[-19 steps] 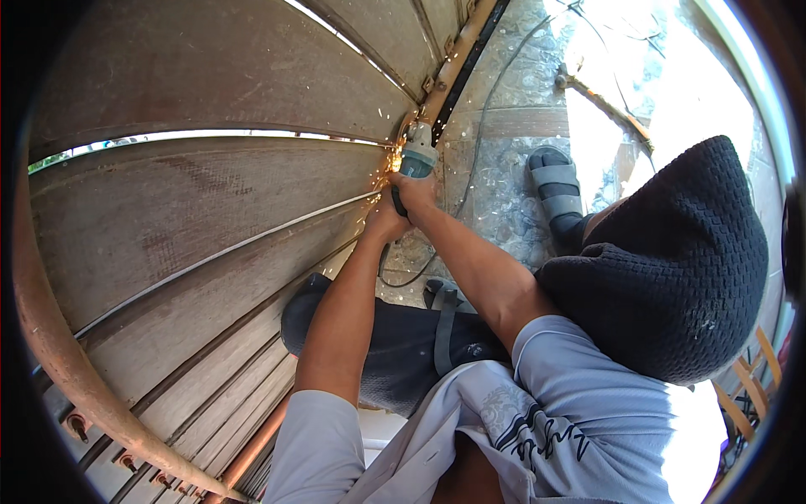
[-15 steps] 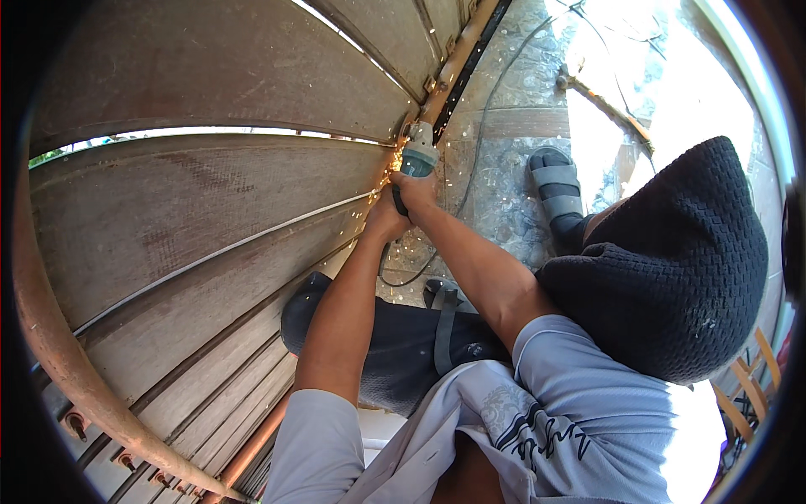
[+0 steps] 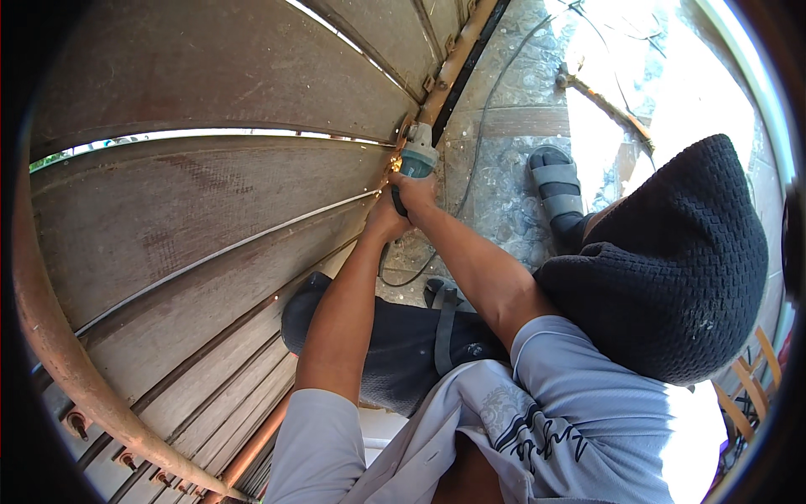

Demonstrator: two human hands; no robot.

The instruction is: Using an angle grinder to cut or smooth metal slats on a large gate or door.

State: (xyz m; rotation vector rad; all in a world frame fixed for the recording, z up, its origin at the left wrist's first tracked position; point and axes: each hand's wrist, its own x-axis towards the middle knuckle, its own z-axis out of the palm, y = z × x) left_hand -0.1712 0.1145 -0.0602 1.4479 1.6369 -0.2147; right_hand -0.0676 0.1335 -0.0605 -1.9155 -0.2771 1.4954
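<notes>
My right hand is closed on a teal and grey angle grinder, its thumb toward the left. My left hand is closed just below it on the dark rear part of the grinder. The grinder's head is against the base of a brown slatted panel, by a rusty metal rail. Small sparks glow at the grinder's left side, where the disc is mostly hidden. A dark cord hangs from the grinder onto the tiled floor.
My sandalled foot is right of the grinder, with my knees either side of my arms. A rusty bar and loose cables lie on the sunlit floor. A curved rusty pipe runs along the left.
The spray of sparks has shrunk to a small glow and a few specks. My hands and the grinder stay in almost the same place.
</notes>
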